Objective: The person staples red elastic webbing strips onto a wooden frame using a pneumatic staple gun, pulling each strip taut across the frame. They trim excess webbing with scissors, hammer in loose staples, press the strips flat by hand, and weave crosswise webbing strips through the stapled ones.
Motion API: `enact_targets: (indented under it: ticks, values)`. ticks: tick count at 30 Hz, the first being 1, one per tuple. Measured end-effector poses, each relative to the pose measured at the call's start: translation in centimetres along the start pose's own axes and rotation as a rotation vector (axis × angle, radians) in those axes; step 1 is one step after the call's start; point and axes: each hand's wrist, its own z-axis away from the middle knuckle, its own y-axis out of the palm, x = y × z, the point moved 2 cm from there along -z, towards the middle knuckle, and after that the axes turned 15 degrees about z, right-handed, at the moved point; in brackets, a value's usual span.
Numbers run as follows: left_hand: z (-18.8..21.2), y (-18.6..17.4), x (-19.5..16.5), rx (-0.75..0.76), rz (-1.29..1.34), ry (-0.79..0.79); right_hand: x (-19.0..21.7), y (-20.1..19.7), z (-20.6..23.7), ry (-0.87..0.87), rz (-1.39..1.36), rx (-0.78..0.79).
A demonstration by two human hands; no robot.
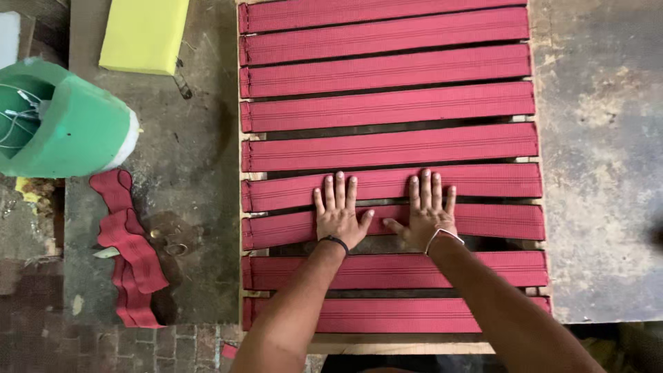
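Pressing down on the red webbing straps [387, 186] is what both hands are seen doing, palms flat. The straps are stretched side by side across a wooden frame [243, 207] that lies on the stained desk [601, 138], reaching from its near edge to its far edge. The left hand [337, 215] and the right hand [426, 211] are laid close together at the middle of the frame, on two neighbouring straps, with the fingers [330, 190] spread wide and nothing gripped. A dark band is worn on the left wrist and a pale one on the right.

To be done well, the pressure would best be applied evenly through both palms, with the fingers kept flat so that slack in a strap can be felt, and the gaps between straps avoided.

Left of the frame, a loose length of red webbing [131, 252] is lying crumpled. Farther off at the left edge a green bucket [69, 124] is tipped on its side, and a yellow foam block [145, 33] is set near the far left corner.
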Motion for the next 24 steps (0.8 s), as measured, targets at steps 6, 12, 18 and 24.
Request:
enact_targets:
  ticks: [6, 12, 18, 24]
  values:
    - [0.0, -1.1, -0.8, 0.108, -0.032, -0.059, -0.5, -0.3, 0.3, -0.015, -0.043, 0.019]
    - [0.3, -3.7, -1.8, 0.190, -0.018, -0.088, -1.3, -1.2, 1.0, -0.069, -0.089, 0.072]
    - [2.3, -5.4, -2.8, 0.119, 0.074, -0.087, -2.6, -0.7, 3.2, -0.093, -0.086, -0.052]
    - [9.4, -2.9, -3.9, -0.003, 0.058, -0.075, -1.7, 4.7, 8.5, -0.042, -0.083, -0.343]
